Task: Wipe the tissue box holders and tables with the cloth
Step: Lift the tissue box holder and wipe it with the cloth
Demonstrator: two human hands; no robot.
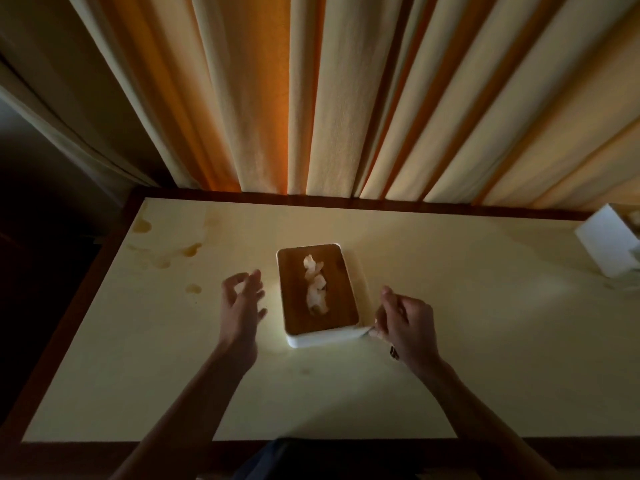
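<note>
The counter [450, 341] was big and pale, with brown spots far to the left of the left hand [242, 306]. The tissue box holder [317, 292] sat on it between the two hands. Its long side ran away from the person toward the curtain [346, 98], a bit tilted, and its open top faced up with a tissue [316, 289] poking out. The right hand [407, 323] had its grip pinched on something small and pale at the box's near right corner; it may be the cloth, but I could not tell. The left hand's grip was loose and held nothing, just left of the box. To wipe well, the left hand should have held the box so it could not slide.
</note>
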